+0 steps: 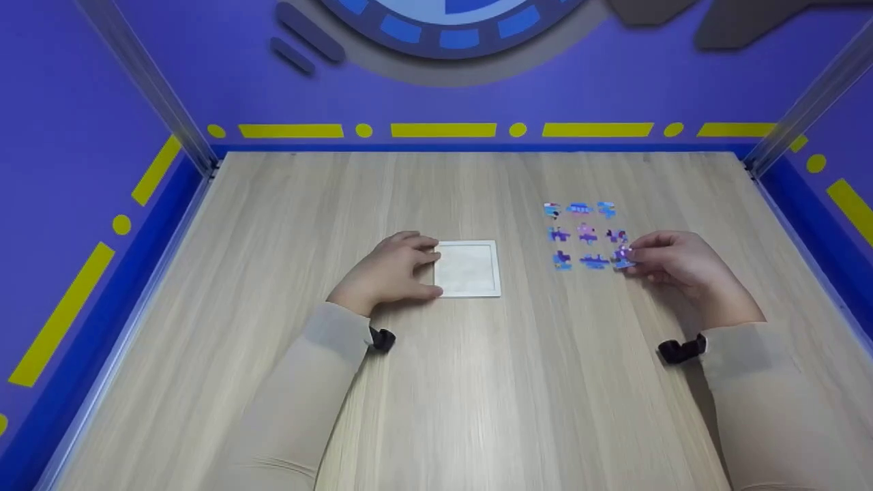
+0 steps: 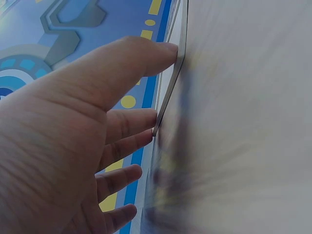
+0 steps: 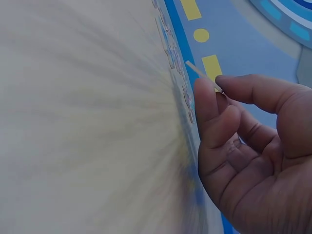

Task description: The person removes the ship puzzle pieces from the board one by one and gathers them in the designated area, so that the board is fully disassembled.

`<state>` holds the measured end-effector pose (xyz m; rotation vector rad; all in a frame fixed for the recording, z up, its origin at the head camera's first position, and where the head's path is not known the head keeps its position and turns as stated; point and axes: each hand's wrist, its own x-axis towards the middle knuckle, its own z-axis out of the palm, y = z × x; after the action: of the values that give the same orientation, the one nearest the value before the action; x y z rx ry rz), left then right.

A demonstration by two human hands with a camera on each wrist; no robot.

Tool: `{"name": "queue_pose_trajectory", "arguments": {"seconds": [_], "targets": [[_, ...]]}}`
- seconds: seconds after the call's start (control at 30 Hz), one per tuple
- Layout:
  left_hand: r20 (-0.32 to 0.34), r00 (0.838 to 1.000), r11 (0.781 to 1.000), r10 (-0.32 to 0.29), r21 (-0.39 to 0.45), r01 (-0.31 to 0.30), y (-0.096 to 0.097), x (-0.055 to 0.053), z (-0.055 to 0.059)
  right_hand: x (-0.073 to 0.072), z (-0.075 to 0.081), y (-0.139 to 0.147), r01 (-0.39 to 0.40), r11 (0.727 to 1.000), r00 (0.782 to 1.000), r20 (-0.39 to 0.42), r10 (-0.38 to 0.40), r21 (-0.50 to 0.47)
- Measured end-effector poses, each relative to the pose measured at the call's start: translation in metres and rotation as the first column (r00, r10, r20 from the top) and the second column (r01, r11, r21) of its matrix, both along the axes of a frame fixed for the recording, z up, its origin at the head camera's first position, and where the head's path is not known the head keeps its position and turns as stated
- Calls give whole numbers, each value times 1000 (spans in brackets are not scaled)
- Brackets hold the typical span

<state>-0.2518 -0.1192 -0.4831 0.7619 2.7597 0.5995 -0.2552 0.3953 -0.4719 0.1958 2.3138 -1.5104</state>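
Observation:
My left hand [image 1: 394,270] rests at the left edge of a white square puzzle frame [image 1: 497,273] lying on the table. In the left wrist view its thumb [image 2: 161,52] and extended fingers touch the frame's thin edge [image 2: 178,66]. Over to the right, my right hand [image 1: 682,266] pinches a small purple and pink jigsaw piece [image 1: 621,256] between thumb and fingers. Seen edge-on in the right wrist view, that piece [image 3: 201,73] is tilted up off the table. The other jigsaw pieces [image 1: 580,209] lie beside it in loose rows, coloured blue, purple and pink.
The wood-grain table [image 1: 436,382] is enclosed by blue-purple panels [image 1: 436,102] with yellow dashes at the back and sides. A dark wrist strap mount [image 1: 383,339] shows at the left cuff and a similar wrist mount [image 1: 681,350] at the right.

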Motion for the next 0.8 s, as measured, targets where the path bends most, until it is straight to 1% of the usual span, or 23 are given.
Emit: {"name": "queue_pose_trajectory", "arguments": {"seconds": [0.27,0.47,0.63,0.8], "targets": [[-9,1000,1000,-1,7,1,0,-1,0,0,3,-3,-28,996,999,-42,32,90],[-16,1000,1000,-6,5,6,1,-1,0,1,5,-6,-32,984,996,-73,46,172],[-13,1000,1000,-2,-13,2,1,-1,-1,1,4,-5,-41,980,996,-74,56,193],[-16,1000,1000,2,-8,-2,1,1,-2,3,-2,-8,-8,979,996,-81,25,202]]}}
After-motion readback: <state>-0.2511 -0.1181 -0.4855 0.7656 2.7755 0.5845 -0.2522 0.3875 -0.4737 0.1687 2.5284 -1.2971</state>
